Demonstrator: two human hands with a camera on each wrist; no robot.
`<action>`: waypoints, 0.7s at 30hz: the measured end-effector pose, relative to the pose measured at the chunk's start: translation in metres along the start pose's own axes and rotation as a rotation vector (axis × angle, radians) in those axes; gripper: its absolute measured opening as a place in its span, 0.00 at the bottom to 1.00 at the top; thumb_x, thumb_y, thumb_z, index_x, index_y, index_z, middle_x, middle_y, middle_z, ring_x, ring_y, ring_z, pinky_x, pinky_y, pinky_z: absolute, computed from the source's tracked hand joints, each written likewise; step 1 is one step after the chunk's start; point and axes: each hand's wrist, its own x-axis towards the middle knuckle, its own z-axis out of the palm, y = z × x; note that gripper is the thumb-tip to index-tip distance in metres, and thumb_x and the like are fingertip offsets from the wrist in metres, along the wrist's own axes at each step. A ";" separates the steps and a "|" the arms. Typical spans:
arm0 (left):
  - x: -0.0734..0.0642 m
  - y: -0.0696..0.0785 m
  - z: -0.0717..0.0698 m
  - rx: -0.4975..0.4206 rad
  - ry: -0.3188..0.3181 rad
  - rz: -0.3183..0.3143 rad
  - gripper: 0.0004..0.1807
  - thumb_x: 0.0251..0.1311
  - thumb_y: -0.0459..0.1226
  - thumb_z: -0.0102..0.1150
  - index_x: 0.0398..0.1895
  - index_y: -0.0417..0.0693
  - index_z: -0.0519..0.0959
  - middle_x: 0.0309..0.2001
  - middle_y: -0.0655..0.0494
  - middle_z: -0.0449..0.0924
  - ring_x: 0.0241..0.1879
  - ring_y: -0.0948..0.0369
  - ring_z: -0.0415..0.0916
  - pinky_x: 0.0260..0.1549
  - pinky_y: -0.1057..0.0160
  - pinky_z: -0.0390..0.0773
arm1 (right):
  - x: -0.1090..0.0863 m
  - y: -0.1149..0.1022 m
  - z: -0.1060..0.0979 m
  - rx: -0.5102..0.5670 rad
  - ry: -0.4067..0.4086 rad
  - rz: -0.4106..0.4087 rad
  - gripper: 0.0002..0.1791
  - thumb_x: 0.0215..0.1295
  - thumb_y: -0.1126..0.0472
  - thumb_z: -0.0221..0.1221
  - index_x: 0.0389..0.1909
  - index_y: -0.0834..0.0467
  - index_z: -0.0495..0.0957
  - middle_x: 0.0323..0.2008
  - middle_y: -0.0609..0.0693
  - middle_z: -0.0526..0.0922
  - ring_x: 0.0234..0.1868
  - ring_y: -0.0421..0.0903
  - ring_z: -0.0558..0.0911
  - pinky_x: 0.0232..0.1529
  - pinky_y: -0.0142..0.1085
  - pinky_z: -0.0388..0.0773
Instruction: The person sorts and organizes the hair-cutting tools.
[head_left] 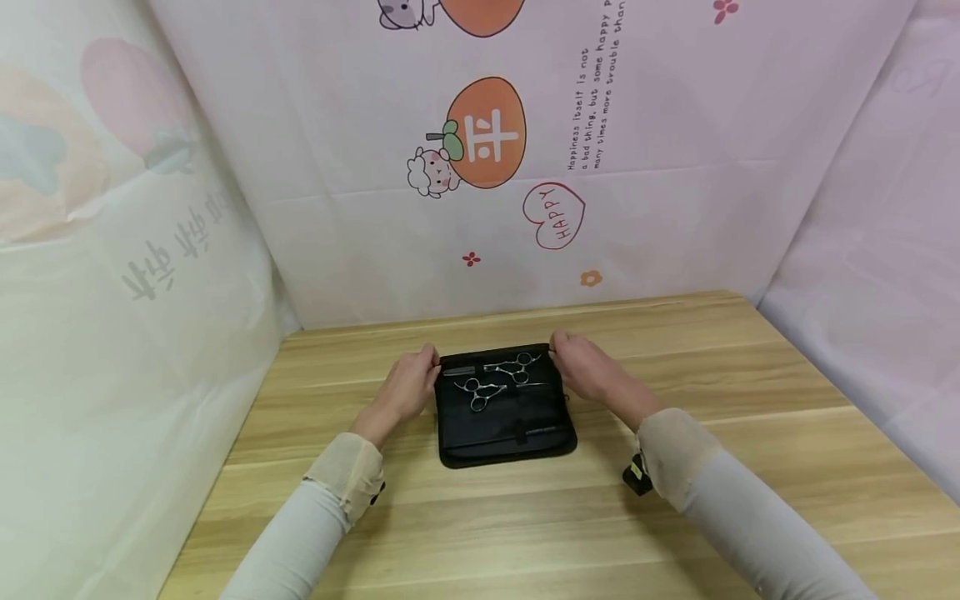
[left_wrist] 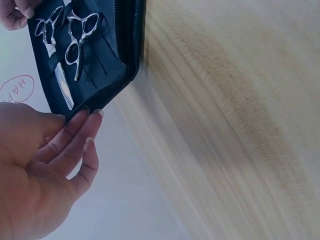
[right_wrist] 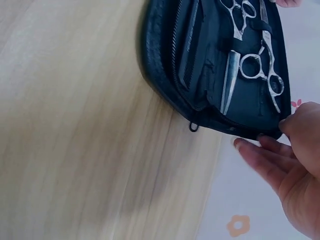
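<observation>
A black zip case [head_left: 504, 433] lies spread on the wooden table [head_left: 525, 533]. Its far half holds two silver scissors [head_left: 480, 393] [left_wrist: 75, 45] [right_wrist: 257, 67], and a comb [left_wrist: 64, 90] sits beside them. My left hand [head_left: 408, 387] is at the far left corner, its straight fingertips [left_wrist: 90, 116] touching the case's edge [left_wrist: 100, 92]. At the far right corner is my right hand [head_left: 588, 371]; its thumb [right_wrist: 300, 122] touches the case [right_wrist: 215, 75], and its fingers [right_wrist: 255, 152] lie straight just past the edge.
Cloth backdrops [head_left: 360, 208] with cartoon prints wall in the table at the left, back and right. A small black device [head_left: 636, 477] hangs at my right wrist. Bare wood runs in front of the case and to both sides.
</observation>
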 end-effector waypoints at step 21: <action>-0.002 -0.001 -0.002 -0.033 0.053 0.005 0.10 0.70 0.31 0.60 0.51 0.37 0.82 0.34 0.52 0.87 0.31 0.61 0.81 0.41 0.55 0.83 | -0.006 0.006 0.006 0.091 0.099 -0.048 0.03 0.76 0.70 0.52 0.44 0.67 0.72 0.38 0.56 0.73 0.36 0.50 0.73 0.38 0.44 0.76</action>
